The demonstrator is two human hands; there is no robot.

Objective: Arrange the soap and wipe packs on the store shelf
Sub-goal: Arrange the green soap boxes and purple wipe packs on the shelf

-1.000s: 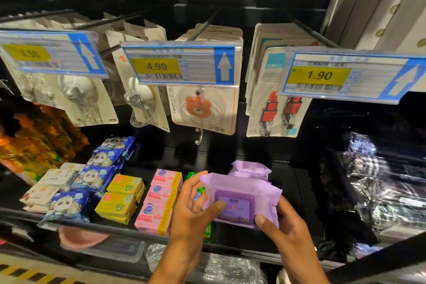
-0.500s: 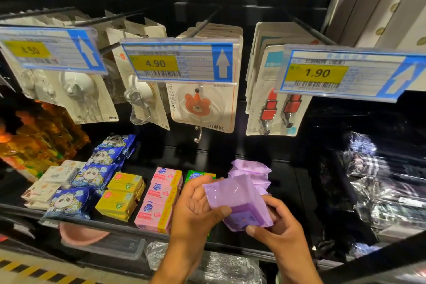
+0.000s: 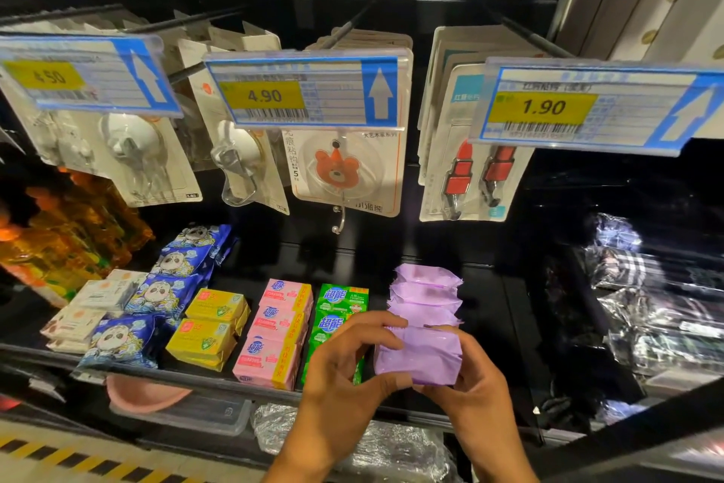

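I see the black shelf [image 3: 489, 326] carrying pink soap bars [image 3: 278, 329] just beside green soap bars [image 3: 337, 306], with a row of purple wipe packs [image 3: 427, 286] to their right. At the front of that row is the front wipe pack [image 3: 417, 355], gripped by the left hand [image 3: 344, 373] and the right hand [image 3: 470, 392], their fingers curled round its ends.

A black shelf [image 3: 489, 326] in a dim store.
Blue price tags [image 3: 305, 92] hung from peg rails [image 3: 348, 26] above it; a hazard-striped floor [image 3: 78, 455] lay below.
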